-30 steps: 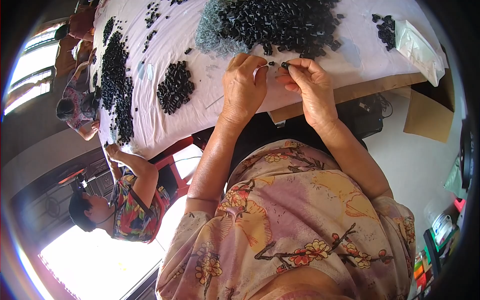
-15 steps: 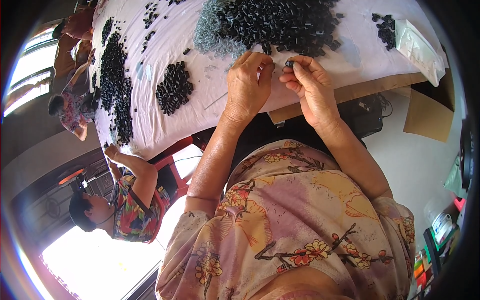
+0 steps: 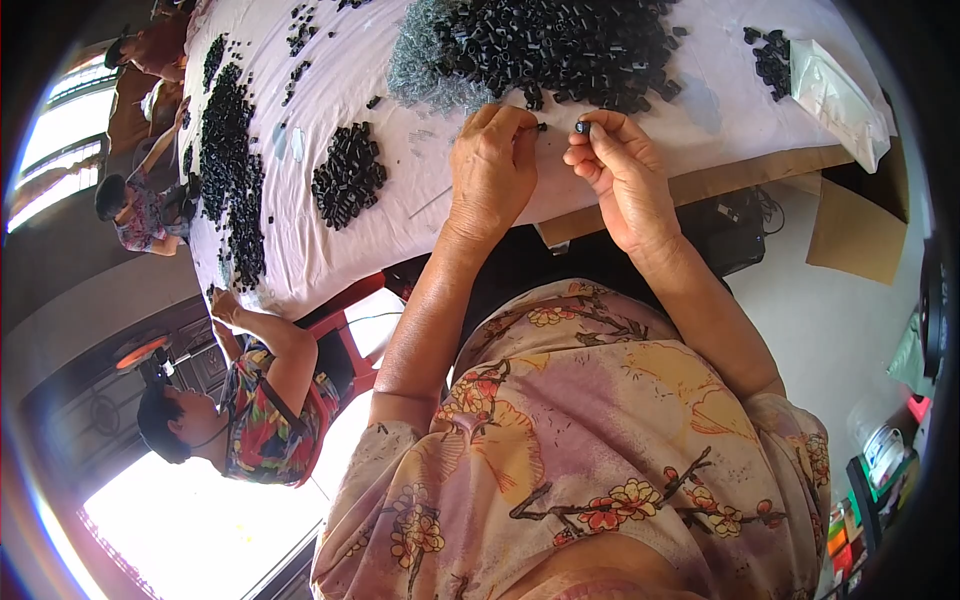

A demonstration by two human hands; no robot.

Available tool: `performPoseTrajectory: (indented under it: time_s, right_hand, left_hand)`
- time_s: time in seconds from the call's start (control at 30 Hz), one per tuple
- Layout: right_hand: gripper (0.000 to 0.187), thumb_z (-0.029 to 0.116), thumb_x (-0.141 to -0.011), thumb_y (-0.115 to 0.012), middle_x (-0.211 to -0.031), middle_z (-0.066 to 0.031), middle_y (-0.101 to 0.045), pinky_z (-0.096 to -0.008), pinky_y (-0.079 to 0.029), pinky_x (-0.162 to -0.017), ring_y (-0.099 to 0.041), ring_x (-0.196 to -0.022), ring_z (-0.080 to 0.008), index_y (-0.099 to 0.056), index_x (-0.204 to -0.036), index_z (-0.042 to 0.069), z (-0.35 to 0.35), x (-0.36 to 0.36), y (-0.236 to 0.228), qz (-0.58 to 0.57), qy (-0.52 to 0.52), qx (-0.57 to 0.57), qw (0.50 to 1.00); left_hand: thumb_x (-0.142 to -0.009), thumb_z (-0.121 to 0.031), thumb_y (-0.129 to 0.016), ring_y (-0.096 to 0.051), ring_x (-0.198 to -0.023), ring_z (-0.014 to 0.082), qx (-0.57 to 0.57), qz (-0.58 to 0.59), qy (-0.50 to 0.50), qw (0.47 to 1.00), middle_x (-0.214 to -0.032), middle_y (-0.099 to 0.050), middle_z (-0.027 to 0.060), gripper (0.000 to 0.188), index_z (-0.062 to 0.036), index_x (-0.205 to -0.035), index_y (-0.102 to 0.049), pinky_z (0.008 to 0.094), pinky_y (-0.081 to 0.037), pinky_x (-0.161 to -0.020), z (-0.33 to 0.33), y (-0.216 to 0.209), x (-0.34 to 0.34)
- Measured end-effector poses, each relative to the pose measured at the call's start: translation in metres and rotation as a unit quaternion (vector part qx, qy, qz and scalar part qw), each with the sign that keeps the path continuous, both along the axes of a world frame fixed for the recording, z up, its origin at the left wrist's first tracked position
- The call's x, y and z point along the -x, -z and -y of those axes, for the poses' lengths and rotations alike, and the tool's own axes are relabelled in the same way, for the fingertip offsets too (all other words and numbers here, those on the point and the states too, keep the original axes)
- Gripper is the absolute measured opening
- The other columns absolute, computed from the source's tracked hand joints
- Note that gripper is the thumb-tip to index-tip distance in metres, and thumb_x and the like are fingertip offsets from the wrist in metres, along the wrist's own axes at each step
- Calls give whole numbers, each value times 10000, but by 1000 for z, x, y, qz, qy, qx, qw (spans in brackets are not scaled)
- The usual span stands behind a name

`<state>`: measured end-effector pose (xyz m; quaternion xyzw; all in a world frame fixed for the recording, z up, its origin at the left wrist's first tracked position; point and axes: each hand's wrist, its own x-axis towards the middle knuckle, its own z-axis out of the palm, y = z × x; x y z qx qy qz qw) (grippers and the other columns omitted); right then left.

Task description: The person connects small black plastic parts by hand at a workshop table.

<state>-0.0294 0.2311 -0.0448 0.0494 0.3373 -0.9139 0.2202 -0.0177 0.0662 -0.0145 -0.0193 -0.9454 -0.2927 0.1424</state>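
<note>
Between the thumb and fingers of my right hand (image 3: 632, 180) is a small black cylindrical piece (image 3: 582, 127), its round end showing. My left hand (image 3: 492, 170) is pinched just to the left, a tiny dark part (image 3: 541, 127) showing at its fingertips. The two hands are a short gap apart above the cloth. Beyond them lies a big heap of black cylindrical pieces (image 3: 560, 50). Against its left side is a pile of small clear parts (image 3: 430, 70). A smaller pile of black pieces (image 3: 348, 177) sits left of my left hand.
A pale cloth (image 3: 420, 170) covers the table. A long black pile (image 3: 228, 160) runs along its left side, with people (image 3: 275, 410) seated there. At right are a white plastic bag (image 3: 838, 100), more black pieces (image 3: 770, 62) and an opened cardboard box (image 3: 860, 230).
My hands have drawn slightly apart, the left one shifting left. The cylindrical piece in my right hand now shows its round end. A dark part has come into sight at my left fingertips.
</note>
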Motion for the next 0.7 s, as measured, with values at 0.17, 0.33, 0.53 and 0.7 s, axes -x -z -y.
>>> performPoseTrajectory:
  time_s: [0.17,0.33,0.53,0.7]
  right_hand:
    - [130,118,-1005,-547,-966,-77,-677,-247,-542,-762,-674,-820,-148,-617,-1090,51,0,0,-1,0,0,1,1000]
    - [130,119,-1006,-546,-967,-85,-676,-242,-546,-754,-679,-817,-152,-612,-1088,42,1,0,-1,3,7,-7,1000]
    - [125,109,-1008,-540,-965,-85,-671,-241,-550,-753,-681,-827,-152,-599,-1090,36,3,-1,-4,5,13,-32,999]
    - [115,87,-1002,-539,-966,-77,-667,-251,-555,-770,-682,-851,-150,-594,-1088,32,5,-1,-3,2,23,-29,999]
  left_hand:
    - [-808,-8,-642,-629,-804,345,-10,8,-1,1000,-836,-636,135,58,-24,-859,-664,435,-503,-713,1,0,1]
    - [-788,-42,-676,-624,-809,341,-8,10,12,1000,-834,-631,135,78,-16,-852,-641,430,-496,-706,-6,-5,3]
    - [-797,-44,-692,-670,-770,312,91,11,36,995,-835,-656,125,96,-21,-877,-643,396,-528,-690,-7,-9,7]
    - [-801,-24,-667,-675,-778,328,102,33,52,993,-826,-656,136,74,-11,-862,-628,405,-534,-694,-7,-13,9]
